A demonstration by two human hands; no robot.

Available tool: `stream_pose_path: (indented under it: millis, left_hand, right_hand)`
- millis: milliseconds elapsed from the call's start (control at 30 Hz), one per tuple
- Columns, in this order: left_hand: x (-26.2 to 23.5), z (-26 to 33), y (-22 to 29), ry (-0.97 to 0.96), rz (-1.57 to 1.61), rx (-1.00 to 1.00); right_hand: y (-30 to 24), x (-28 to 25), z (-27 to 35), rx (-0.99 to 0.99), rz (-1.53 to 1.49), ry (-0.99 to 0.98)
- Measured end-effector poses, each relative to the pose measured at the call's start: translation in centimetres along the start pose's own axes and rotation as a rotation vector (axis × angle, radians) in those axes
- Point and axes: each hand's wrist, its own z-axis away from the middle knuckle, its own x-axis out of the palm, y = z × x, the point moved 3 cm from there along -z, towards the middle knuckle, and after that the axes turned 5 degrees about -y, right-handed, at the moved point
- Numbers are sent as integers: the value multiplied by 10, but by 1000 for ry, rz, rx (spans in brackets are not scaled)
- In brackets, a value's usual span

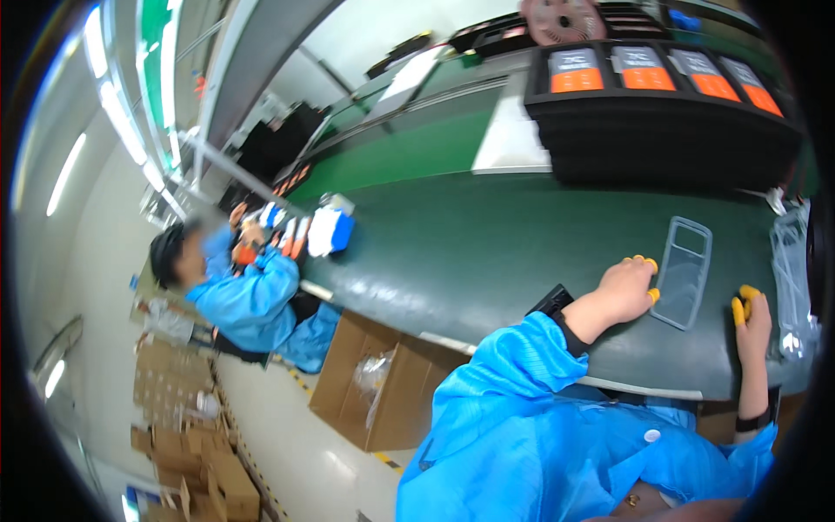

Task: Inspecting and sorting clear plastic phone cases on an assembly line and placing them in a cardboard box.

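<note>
A clear phone case (pixel 683 277) with a camera cutout lies flat on the dark green work surface. At its left edge is my left hand (pixel 619 291), with yellow finger covers on the tips. Its thumb and fingers are apart; whether the thumb touches the case's edge I cannot tell. To the right of the case, and apart from it, my right hand (pixel 753 324) rests near the bench with yellow-tipped fingers slightly spread and nothing in them. Several more clear cases in a pile (pixel 790 278) lie beyond my right hand.
Stacked black trays (pixel 665 143) holding orange-and-grey packages stand at the back right. A white-and-blue package (pixel 330 231) sits farther left on the bench (pixel 417 261). A co-worker in a blue smock (pixel 248 291) works there. An open cardboard box (pixel 335 383) stands below the edge.
</note>
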Motion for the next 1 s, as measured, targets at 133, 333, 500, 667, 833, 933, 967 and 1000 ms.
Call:
stream_pose_path:
  millis: [133,333,500,667,833,933,967,1000]
  left_hand:
    - [-8,12,-16,149,63,-84]
    - [13,-9,-17,284,-10,-91]
    - [14,-26,-21,166,-72,-27]
    - [24,-34,-20,219,-17,79]
    - [39,-31,2,145,-5,251]
    - [38,-30,0,144,-3,274]
    - [38,-30,1,158,8,284]
    - [38,-30,1,157,6,281]
  right_hand:
    - [29,13,0,-86,39,-11]
    - [80,36,-20,-34,147,-107]
    - [38,45,-20,-16,224,-134]
    - [28,48,-17,-22,132,-190]
    - [42,51,-16,-104,95,-110]
    - [35,49,-15,-97,111,-104]
    - [34,49,-15,-95,114,-108]
    - [32,50,-15,-106,121,-93]
